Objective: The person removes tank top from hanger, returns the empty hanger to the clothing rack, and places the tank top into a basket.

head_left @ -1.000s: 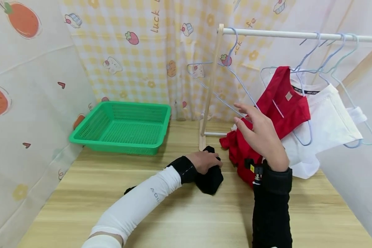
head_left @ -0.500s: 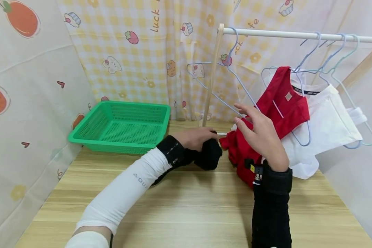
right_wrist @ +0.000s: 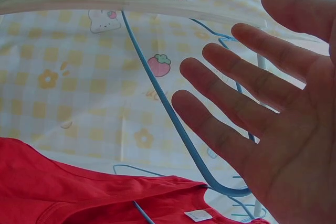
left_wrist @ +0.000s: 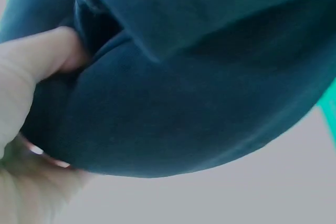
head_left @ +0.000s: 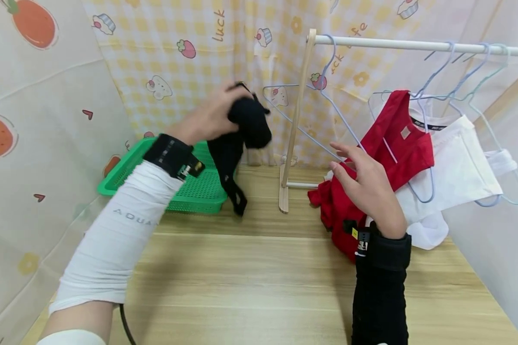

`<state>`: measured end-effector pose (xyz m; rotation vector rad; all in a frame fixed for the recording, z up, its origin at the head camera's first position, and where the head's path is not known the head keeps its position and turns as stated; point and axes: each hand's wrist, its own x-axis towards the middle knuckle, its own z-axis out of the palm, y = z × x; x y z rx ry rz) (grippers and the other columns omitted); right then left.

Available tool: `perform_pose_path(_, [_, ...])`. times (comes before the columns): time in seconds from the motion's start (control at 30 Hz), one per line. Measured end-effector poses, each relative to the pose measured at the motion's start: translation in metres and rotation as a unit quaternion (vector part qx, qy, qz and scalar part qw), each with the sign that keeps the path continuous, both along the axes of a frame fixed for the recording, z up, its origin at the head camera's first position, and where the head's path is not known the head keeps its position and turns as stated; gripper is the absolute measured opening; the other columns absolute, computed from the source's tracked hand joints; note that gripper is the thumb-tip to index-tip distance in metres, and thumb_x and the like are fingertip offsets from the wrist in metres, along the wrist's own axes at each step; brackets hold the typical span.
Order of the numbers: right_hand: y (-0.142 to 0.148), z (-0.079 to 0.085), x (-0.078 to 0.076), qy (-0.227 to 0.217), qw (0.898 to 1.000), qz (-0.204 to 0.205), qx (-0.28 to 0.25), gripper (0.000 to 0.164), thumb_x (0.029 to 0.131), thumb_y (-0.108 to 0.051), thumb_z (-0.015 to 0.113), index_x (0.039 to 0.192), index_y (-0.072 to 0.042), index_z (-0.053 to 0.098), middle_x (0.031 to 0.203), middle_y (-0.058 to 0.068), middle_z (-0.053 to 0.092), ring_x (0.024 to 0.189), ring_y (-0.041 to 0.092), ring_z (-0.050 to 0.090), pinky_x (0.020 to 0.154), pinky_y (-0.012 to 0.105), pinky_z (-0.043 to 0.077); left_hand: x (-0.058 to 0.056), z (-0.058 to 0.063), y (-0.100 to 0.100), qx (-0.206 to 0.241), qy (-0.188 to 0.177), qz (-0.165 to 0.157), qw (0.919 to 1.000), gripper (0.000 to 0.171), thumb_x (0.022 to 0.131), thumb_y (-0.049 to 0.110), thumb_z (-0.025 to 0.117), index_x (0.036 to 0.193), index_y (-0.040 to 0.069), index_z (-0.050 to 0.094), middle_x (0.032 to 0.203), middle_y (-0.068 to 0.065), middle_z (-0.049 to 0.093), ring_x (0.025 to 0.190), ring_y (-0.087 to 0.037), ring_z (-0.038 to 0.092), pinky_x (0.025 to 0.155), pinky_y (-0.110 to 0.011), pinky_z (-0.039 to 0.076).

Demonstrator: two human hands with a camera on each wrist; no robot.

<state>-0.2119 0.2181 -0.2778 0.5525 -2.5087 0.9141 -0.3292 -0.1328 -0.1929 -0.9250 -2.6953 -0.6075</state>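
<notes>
My left hand [head_left: 209,116] grips a black cloth item [head_left: 251,122] in the air, above the green basket's right side. It has a rounded part and a dangling strap; its exact kind is unclear. In the left wrist view, thumb and fingers pinch the folded dark cloth [left_wrist: 157,114]. The green plastic basket [head_left: 194,207] is partly hidden by the left arm and the cloth. My right hand [head_left: 368,187] is held up in front of a red sleeveless garment [head_left: 403,153], fingers spread and holding nothing. A blue hanger [right_wrist: 163,98] passes behind its fingers in the right wrist view.
At the right stands a clothes rack with a white rail [head_left: 384,44] and a wooden post [head_left: 300,105]. A bare blue hanger [head_left: 341,117] hangs at its left end. White clothing [head_left: 449,167] hangs behind the red garment. All stands on a wooden tabletop [head_left: 250,282].
My left hand has lifted the black cloth item off the table beside the rack and carried it up and left towards the basket. The right hand has stayed in place.
</notes>
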Motion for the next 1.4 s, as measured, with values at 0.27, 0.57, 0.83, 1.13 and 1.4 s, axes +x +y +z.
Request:
perform_pose_path(0.27, [0.001,0.002,0.001,-0.006,1.000,-0.006,0.001,0.049,0.109,-0.018,0.064,0.157,-0.012,0.056,0.154,0.015,0.061,0.134,0.037,0.061,0.113,0.063,0.051,-0.007,0.049,-0.067,0.085,0.106,0.140,0.9808,0.068,0.092,-0.003,0.074,0.156,0.010,0.052,0.163,-0.028,0.038,0.151,-0.050,0.043,0.128,-0.057,0.036])
perform_pose_path(0.57, [0.002,0.003,0.002,0.000,1.000,-0.006,0.003,0.049,0.109,-0.017,0.064,0.157,-0.013,0.056,0.153,0.015,0.061,0.133,0.037,0.062,0.111,0.063,0.051,-0.022,0.023,-0.131,0.069,0.121,0.206,0.9687,0.059,0.097,-0.007,0.067,0.154,0.003,0.052,0.160,-0.035,0.036,0.150,-0.058,0.039,0.124,-0.068,0.037])
perform_pose_path(0.83, [0.002,0.001,0.002,0.016,1.000,0.005,0.007,0.050,0.108,-0.013,0.065,0.157,-0.010,0.056,0.152,0.017,0.062,0.131,0.038,0.063,0.109,0.065,0.052,-0.039,-0.035,-0.171,-0.032,0.035,0.224,0.9734,0.062,0.097,-0.007,0.066,0.155,-0.002,0.046,0.159,-0.044,0.031,0.139,-0.072,0.039,0.116,-0.079,0.035])
perform_pose_path(1.13, [0.000,0.000,0.003,0.014,1.000,0.005,0.008,0.050,0.108,-0.015,0.065,0.157,-0.011,0.056,0.153,0.016,0.061,0.126,0.039,0.064,0.108,0.065,0.054,-0.042,-0.093,-0.186,-0.169,-0.091,0.236,0.9527,0.064,0.096,0.000,0.076,0.152,-0.007,0.046,0.146,-0.047,0.044,0.127,-0.066,0.052,0.104,-0.077,0.047])
perform_pose_path(1.4, [0.000,0.000,0.003,0.013,1.000,0.004,0.015,0.050,0.109,-0.018,0.064,0.157,-0.011,0.056,0.154,0.016,0.061,0.126,0.036,0.064,0.108,0.064,0.054,-0.043,-0.132,-0.212,-0.166,-0.240,0.253,0.9226,0.068,0.109,0.019,0.063,0.162,-0.009,0.029,0.157,-0.050,0.030,0.143,-0.070,0.033,0.112,-0.084,0.034])
